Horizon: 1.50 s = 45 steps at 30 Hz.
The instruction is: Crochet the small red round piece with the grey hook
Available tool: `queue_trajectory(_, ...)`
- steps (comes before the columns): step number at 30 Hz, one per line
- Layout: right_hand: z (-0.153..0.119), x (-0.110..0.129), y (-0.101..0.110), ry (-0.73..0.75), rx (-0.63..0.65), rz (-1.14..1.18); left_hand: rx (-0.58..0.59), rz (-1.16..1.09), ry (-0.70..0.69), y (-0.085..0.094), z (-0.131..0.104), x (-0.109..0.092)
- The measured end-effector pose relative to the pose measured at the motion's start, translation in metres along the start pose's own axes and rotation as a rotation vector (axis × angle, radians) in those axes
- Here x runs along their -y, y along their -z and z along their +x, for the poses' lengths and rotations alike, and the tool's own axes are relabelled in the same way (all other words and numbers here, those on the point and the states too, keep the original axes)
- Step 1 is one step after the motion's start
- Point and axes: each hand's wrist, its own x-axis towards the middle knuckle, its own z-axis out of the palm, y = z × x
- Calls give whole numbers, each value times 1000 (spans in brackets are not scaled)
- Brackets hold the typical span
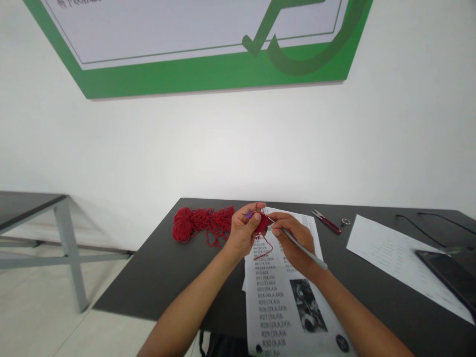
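Nearest you, a printed pattern sheet is lying on the dark table, rows of R-numbered lines down its left side and a small dark photo lower right, its bottom edge running off frame. Your two forearms are coming up over it and meeting above its top half.

Your right hand is gripping a grey crochet hook, fingers closed round the shaft pencil-style, handle angling back over the wrist, tip pointing left into the work. Your left hand is pinching a small red crochet piece, thumb and fingers pressed together on it; a bit of purple, maybe a marker, is showing at the fingertips, too small to tell. The piece is tiny, dark red, tight and rounded, sitting between both hands just above the sheet. A thin red strand is looping down from it onto the paper.

Just left of your left hand a loose tangle of red yarn is resting on the table, a wound ball at its left end, open messy loops toward you.

Further right, red-handled scissors and a small ring are lying near the far edge, then a second printed sheet, a dark tablet and a black cable.

Beyond, a white wall with a green-bordered sign; a grey table is standing off left
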Motion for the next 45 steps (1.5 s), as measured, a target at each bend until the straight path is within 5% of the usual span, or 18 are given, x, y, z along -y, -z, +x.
queue_trajectory(10, 1, 10, 1, -104, 18, 116, -1, 10, -20, 5, 2, -9)
queue_trajectory(21, -3, 11, 3, -266, 17, 311, 44, -98, 112, 6, 0, -12)
queue_trajectory(27, 2, 9, -5, -332, -13, 590, 18, -185, 177, 2, -3, -9)
queue_trajectory(30, 6, 4, -8, -375, -53, 747, 35, -60, 109, 1, -3, -5)
queue_trajectory(36, 6, -7, -12, -422, -186, 684, -73, 653, -280, -1, -3, -13)
queue_trajectory(45, 1, -11, -14, -490, -344, 565, -46, 720, -273, -11, -7, -13)
